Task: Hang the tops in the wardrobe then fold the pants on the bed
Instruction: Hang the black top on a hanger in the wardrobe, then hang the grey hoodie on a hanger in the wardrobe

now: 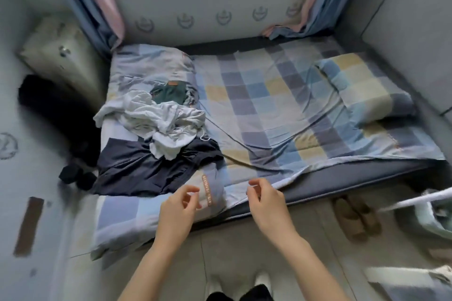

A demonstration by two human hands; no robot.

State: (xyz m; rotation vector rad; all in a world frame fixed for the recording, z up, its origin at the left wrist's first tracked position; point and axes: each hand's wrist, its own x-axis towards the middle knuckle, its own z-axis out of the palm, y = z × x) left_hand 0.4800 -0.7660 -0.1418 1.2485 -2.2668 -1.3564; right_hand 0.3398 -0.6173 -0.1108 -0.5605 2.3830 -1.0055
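Note:
A heap of clothes lies on the left side of the bed [269, 110]. A crumpled white garment [161, 122] is on top. Under it spreads a dark navy garment [144, 171]. A dark green piece with a brown label [171, 93] peeks out behind. My left hand [179, 205] hovers over the bed's near edge, just right of the navy garment, fingers loosely curled and holding nothing. My right hand [265, 199] hovers beside it at the sheet's edge, thumb and forefinger close together, nothing visibly held.
A checked pillow [362, 85] lies at the right of the bed. Curtains [97, 2] hang at both back corners. Brown slippers [354, 217] and a basket [425, 217] stand on the floor at the right. A dark bag [49, 110] sits left of the bed.

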